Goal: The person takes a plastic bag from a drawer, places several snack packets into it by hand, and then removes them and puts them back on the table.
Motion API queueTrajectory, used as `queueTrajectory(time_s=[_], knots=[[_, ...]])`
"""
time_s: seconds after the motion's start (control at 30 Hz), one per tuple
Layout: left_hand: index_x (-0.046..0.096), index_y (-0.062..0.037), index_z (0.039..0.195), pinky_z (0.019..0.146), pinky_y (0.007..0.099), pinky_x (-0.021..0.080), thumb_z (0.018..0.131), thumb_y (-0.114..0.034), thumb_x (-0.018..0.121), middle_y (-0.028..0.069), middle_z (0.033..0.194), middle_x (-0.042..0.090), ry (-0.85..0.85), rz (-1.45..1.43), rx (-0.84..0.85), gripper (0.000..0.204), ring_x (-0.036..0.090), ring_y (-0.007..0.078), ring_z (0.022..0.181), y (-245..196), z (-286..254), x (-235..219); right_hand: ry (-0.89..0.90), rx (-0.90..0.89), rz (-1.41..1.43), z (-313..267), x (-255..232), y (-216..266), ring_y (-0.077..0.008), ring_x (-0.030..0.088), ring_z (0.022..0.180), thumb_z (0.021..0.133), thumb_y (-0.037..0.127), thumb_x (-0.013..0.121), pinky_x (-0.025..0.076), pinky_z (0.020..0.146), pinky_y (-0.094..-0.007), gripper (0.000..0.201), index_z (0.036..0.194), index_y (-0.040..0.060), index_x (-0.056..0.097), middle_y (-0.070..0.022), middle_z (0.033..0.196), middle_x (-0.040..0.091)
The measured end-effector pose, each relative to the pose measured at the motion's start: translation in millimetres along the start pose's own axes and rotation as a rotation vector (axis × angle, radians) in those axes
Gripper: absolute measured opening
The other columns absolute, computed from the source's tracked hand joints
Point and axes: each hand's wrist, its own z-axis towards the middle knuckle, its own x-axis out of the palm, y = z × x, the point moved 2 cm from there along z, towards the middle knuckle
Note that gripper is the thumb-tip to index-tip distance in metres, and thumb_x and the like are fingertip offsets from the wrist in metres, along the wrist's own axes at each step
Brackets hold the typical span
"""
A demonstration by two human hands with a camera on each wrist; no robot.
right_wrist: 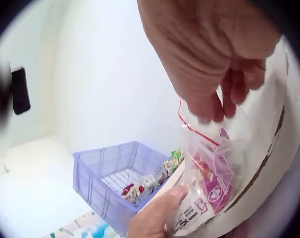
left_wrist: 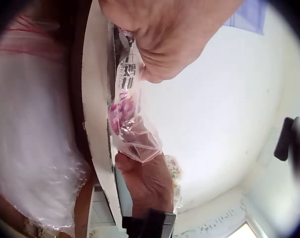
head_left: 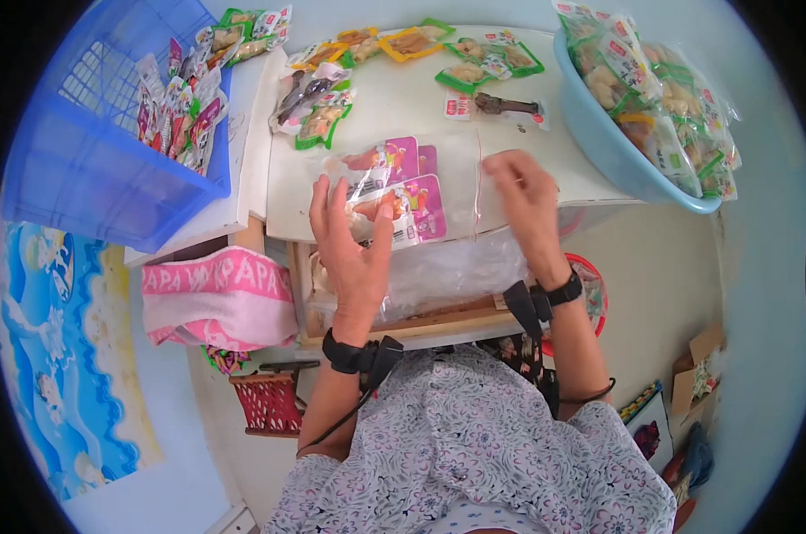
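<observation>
On the white tabletop in the head view lies a clear zip bag (head_left: 459,191) with purple-and-white snack packets (head_left: 425,209) inside. My left hand (head_left: 354,258) rests on its left part, fingers fairly straight and spread, thumb over the front packet. At the other end my right hand (head_left: 526,200) has its fingers curled and pinches the bag's edge beside the red zip line. The right wrist view shows these fingertips (right_wrist: 214,114) just past the red line of the bag (right_wrist: 209,139). In the left wrist view, clear film (left_wrist: 142,144) reaches the right hand's fingers.
Loose snack packets (head_left: 412,43) lie along the table's back. A blue crate (head_left: 109,169) with packets stands left, a light-blue basin (head_left: 590,116) full of packets right. Below the tabletop, an open drawer (head_left: 412,329) holds clear plastic bags (head_left: 447,276). A pink towel (head_left: 220,303) hangs left.
</observation>
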Motion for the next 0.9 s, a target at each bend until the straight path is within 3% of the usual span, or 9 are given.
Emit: queueTrajectory(time_s=[0.1, 0.2, 0.33, 0.4, 0.6, 0.63, 0.73, 0.83, 0.9], knots=[[0.050, 0.0016, 0.147, 0.118, 0.0447, 0.036, 0.099, -0.025, 0.068, 0.0222, 0.159, 0.038, -0.012, 0.012, 0.027, 0.058, 0.042, 0.0365, 0.145, -0.1, -3.5, 2.7, -0.067, 0.105, 0.220, -8.8, -12.5, 12.9, -0.0220, 0.067, 0.113, 0.097, 0.034, 0.074, 0.053, 0.090, -0.0407, 0.055, 0.137, -0.0012, 0.060, -0.0179, 0.124, 0.070], [0.049, 0.0018, 0.148, 0.117, 0.0449, 0.037, 0.100, -0.025, 0.067, 0.0223, 0.159, 0.038, -0.011, 0.001, 0.046, 0.058, 0.043, 0.0372, 0.144, -1.9, -1.9, 3.5, 0.052, 0.056, 0.208, -16.6, 5.4, 19.2, -0.0212, 0.062, 0.119, 0.098, 0.032, 0.073, 0.052, 0.094, -0.0380, 0.074, 0.155, 0.0004, 0.039, -0.0215, 0.128, 0.066], [0.048, 0.0020, 0.149, 0.116, 0.0451, 0.038, 0.100, -0.025, 0.067, 0.0224, 0.158, 0.039, -0.023, -0.005, 0.067, 0.059, 0.043, 0.0372, 0.144, 2.3, -4.6, 1.7, 0.160, -0.075, 0.057, 3.0, 35.6, 6.6, -0.0168, 0.066, 0.099, 0.096, 0.019, 0.074, 0.053, 0.085, -0.0332, 0.081, 0.160, 0.0013, 0.029, -0.0165, 0.107, 0.071], [0.047, 0.0021, 0.149, 0.117, 0.0451, 0.038, 0.100, -0.025, 0.068, 0.0226, 0.158, 0.039, -0.023, -0.014, 0.058, 0.060, 0.043, 0.0367, 0.145, 4.4, -6.9, 0.4, 0.247, 0.088, 0.142, 13.0, 42.1, 10.8, -0.0150, 0.068, 0.088, 0.093, 0.010, 0.073, 0.053, 0.080, -0.0302, 0.079, 0.159, 0.0004, 0.032, -0.0116, 0.093, 0.072], [0.039, 0.0023, 0.154, 0.118, 0.0476, 0.037, 0.094, -0.019, 0.075, 0.0260, 0.156, 0.040, -0.070, -0.143, 0.045, 0.074, 0.043, 0.0411, 0.144, 7.5, -5.5, -6.4, 0.271, -0.351, 0.072, 52.0, 58.6, 60.9, -0.0108, 0.058, 0.070, 0.087, -0.006, 0.064, 0.050, 0.071, -0.0267, 0.068, 0.152, 0.0078, 0.049, -0.0033, 0.075, 0.064], [0.037, 0.0019, 0.156, 0.118, 0.0476, 0.037, 0.092, -0.018, 0.077, 0.0260, 0.156, 0.040, -0.076, -0.187, 0.021, 0.078, 0.042, 0.0409, 0.144, 5.0, -3.5, -7.6, 0.271, -0.438, 0.002, 55.1, 62.3, 81.5, -0.0135, 0.056, 0.068, 0.088, -0.007, 0.064, 0.049, 0.070, -0.0285, 0.068, 0.151, 0.0158, 0.053, -0.0049, 0.076, 0.063], [0.031, 0.0013, 0.159, 0.118, 0.0479, 0.036, 0.087, -0.018, 0.082, 0.0261, 0.157, 0.040, -0.092, -0.275, 0.016, 0.090, 0.042, 0.0401, 0.144, 0.0, 0.2, -9.8, 0.420, -0.651, -0.142, 62.4, 66.2, 139.6, -0.0087, 0.061, 0.082, 0.093, -0.009, 0.062, 0.053, 0.081, -0.0281, 0.068, 0.155, 0.0156, 0.051, -0.0004, 0.097, 0.070], [0.024, -0.0016, 0.162, 0.121, 0.0501, 0.031, 0.085, -0.015, 0.084, 0.0239, 0.159, 0.038, -0.097, -0.316, 0.025, 0.099, 0.037, 0.0371, 0.148, -5.9, 5.6, -16.9, 0.415, -0.934, -0.456, 69.8, 63.9, 182.4, -0.0125, 0.062, 0.083, 0.092, -0.008, 0.064, 0.056, 0.082, -0.0305, 0.070, 0.152, 0.0251, 0.055, -0.0021, 0.104, 0.070], [0.022, -0.0014, 0.162, 0.122, 0.0502, 0.030, 0.084, -0.015, 0.085, 0.0238, 0.160, 0.037, -0.108, -0.322, 0.034, 0.102, 0.036, 0.0367, 0.149, -7.1, 9.6, -20.7, 0.466, -0.971, -0.604, 70.9, 59.8, 194.7, -0.0149, 0.062, 0.085, 0.090, -0.006, 0.066, 0.056, 0.081, -0.0324, 0.072, 0.152, 0.0284, 0.055, -0.0039, 0.106, 0.070]])
